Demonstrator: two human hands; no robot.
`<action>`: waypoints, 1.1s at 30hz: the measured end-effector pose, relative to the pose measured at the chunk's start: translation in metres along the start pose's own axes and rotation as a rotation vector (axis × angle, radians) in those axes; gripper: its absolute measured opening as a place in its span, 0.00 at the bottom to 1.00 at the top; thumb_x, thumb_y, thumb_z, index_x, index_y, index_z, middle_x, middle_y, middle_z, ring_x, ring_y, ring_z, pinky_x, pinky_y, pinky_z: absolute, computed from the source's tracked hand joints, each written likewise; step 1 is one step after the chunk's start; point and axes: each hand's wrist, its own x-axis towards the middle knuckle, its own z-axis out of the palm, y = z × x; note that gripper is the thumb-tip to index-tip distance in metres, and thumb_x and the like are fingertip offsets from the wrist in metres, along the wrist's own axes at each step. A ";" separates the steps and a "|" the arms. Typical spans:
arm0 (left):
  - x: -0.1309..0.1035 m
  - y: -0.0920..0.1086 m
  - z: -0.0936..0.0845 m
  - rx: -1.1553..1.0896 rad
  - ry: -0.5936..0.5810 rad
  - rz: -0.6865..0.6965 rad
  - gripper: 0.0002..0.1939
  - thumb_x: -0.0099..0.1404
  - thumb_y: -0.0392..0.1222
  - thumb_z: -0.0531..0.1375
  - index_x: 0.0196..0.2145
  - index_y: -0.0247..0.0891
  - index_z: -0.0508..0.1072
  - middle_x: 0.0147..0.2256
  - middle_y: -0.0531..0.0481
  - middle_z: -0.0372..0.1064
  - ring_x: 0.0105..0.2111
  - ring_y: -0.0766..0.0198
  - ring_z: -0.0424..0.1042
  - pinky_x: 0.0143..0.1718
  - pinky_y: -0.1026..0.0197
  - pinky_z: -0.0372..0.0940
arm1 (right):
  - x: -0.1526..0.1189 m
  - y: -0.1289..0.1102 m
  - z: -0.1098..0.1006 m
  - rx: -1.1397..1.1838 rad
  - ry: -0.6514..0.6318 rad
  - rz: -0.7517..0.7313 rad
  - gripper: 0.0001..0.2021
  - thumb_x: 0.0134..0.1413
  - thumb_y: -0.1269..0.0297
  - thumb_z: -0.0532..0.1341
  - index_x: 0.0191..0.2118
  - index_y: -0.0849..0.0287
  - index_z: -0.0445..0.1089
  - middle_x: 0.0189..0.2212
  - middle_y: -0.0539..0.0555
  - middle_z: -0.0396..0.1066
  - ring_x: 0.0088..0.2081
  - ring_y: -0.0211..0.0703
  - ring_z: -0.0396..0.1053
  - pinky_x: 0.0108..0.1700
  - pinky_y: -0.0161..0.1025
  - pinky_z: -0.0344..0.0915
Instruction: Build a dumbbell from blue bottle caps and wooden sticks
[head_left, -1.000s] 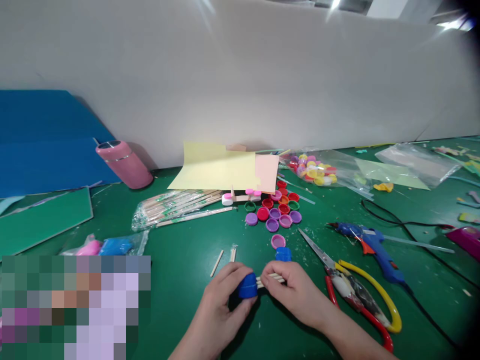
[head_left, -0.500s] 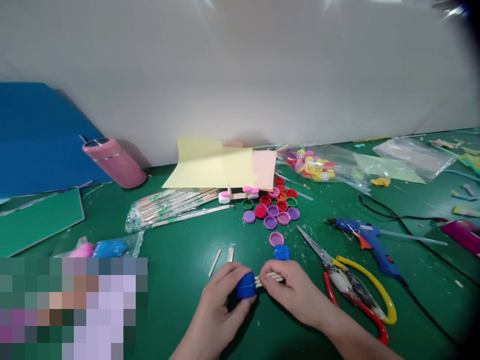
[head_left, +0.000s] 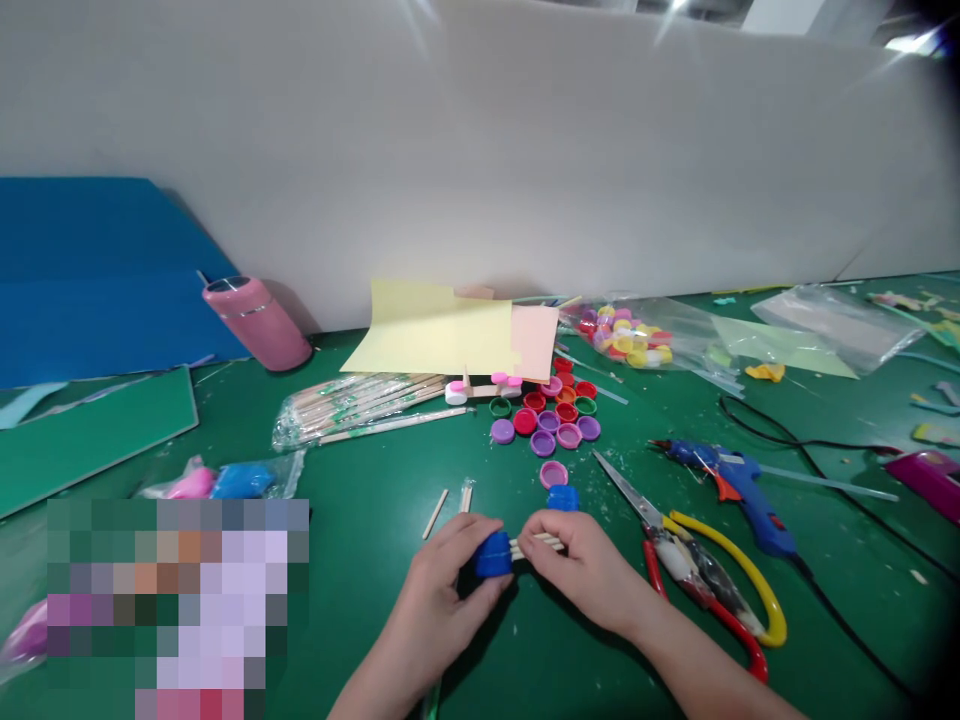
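Note:
Between the thumb and fingers of my left hand (head_left: 442,585) is a blue bottle cap piece (head_left: 493,554). My right hand (head_left: 581,560) pinches several short wooden sticks (head_left: 551,542) laid side by side, whose left ends meet the blue cap piece. Just behind my right fingers shows another blue cap (head_left: 563,498); whether it is joined to the sticks I cannot tell. A loose short stick (head_left: 435,513) lies beyond my left hand, near a few more sticks (head_left: 466,496). Colourful bottle caps (head_left: 543,443) are spread behind my hands.
To the right lie scissors (head_left: 637,495) with red and yellow handles and a blue glue gun (head_left: 739,480) with its cord. Bagged sticks (head_left: 360,405), yellow paper (head_left: 435,330), a bag of caps (head_left: 622,335) and a pink bottle (head_left: 259,325) stand or lie farther back.
The view has shifted slightly, so the things at left appear farther right. My hands keep the same grip on the cap piece and sticks.

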 end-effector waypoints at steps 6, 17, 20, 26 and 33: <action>0.002 0.003 -0.004 0.017 -0.013 -0.051 0.13 0.53 0.34 0.60 0.38 0.37 0.68 0.35 0.49 0.70 0.35 0.63 0.69 0.37 0.64 0.63 | 0.002 -0.001 0.000 0.022 0.005 0.000 0.10 0.53 0.65 0.53 0.24 0.62 0.62 0.18 0.45 0.54 0.22 0.32 0.52 0.22 0.29 0.48; 0.004 0.004 -0.004 0.000 -0.030 -0.086 0.12 0.53 0.37 0.61 0.37 0.39 0.70 0.34 0.49 0.71 0.34 0.62 0.70 0.36 0.62 0.64 | 0.000 -0.001 -0.001 0.022 0.011 0.018 0.10 0.53 0.65 0.53 0.24 0.62 0.63 0.19 0.45 0.56 0.22 0.32 0.53 0.22 0.29 0.49; 0.003 0.003 -0.003 -0.002 -0.025 -0.087 0.12 0.53 0.37 0.61 0.37 0.39 0.70 0.34 0.48 0.71 0.34 0.61 0.70 0.36 0.62 0.64 | 0.001 -0.001 -0.001 0.022 0.015 0.022 0.10 0.53 0.65 0.53 0.24 0.62 0.64 0.18 0.45 0.54 0.22 0.32 0.52 0.22 0.29 0.49; 0.002 0.002 -0.003 0.000 -0.030 -0.088 0.12 0.54 0.38 0.60 0.38 0.41 0.69 0.35 0.50 0.71 0.34 0.62 0.70 0.37 0.62 0.64 | 0.000 -0.002 -0.001 0.039 0.009 0.016 0.09 0.53 0.65 0.53 0.25 0.62 0.64 0.19 0.45 0.56 0.22 0.32 0.53 0.23 0.29 0.50; 0.003 0.002 -0.002 0.000 -0.034 -0.084 0.11 0.54 0.38 0.60 0.38 0.41 0.69 0.35 0.50 0.71 0.35 0.62 0.70 0.37 0.62 0.64 | 0.001 -0.002 -0.001 0.034 0.016 0.020 0.09 0.53 0.65 0.53 0.25 0.62 0.64 0.18 0.45 0.55 0.21 0.32 0.52 0.21 0.28 0.48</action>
